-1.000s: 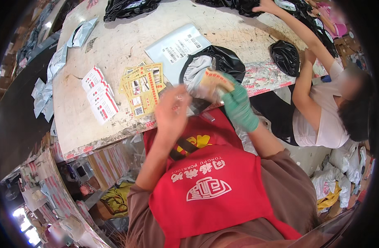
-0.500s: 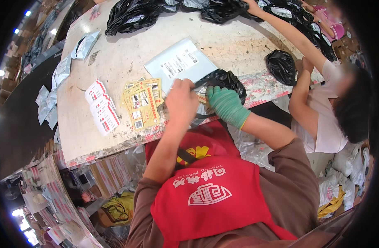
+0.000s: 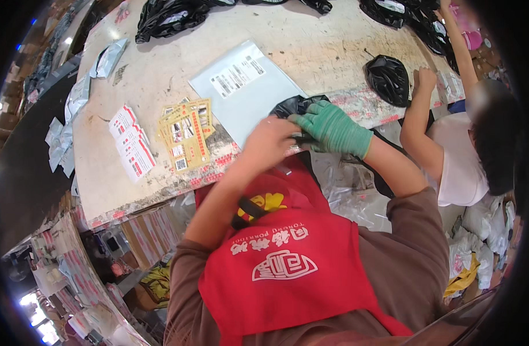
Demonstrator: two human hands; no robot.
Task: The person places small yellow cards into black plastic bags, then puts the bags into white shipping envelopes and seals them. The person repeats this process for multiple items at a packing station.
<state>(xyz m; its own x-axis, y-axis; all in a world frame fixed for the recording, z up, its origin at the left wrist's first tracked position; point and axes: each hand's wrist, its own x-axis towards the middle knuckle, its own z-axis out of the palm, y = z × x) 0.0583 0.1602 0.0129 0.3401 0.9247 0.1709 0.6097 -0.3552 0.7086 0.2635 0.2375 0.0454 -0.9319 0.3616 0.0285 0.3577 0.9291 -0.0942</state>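
A shiny black plastic bag (image 3: 299, 105) sits bunched at the table's near edge, in front of my red apron. My bare left hand (image 3: 269, 143) reaches in from its left, fingers bent together at the bag's near side and a little blurred. My right hand (image 3: 336, 130), in a green knitted glove, has its fingers closed over the bag from the right. What the bag contains is hidden. Just beyond my hands lies a pale grey mailing bag (image 3: 247, 86) with a white label, its right corner next to the black bag.
Yellow printed cards (image 3: 185, 135) and red-and-white slips (image 3: 132, 144) lie in piles on the table (image 3: 155, 81) to the left. Silver packets (image 3: 110, 57) are farther left. Another black bag (image 3: 386, 81) rests beside a person (image 3: 457, 150) at right; more black bags (image 3: 172, 20) lie along the back.
My left hand has come lower, nearer the right hand and the black bag. My gloved hand has shifted right, fingers now spread over the bag's top. The other person's arm has swung right.
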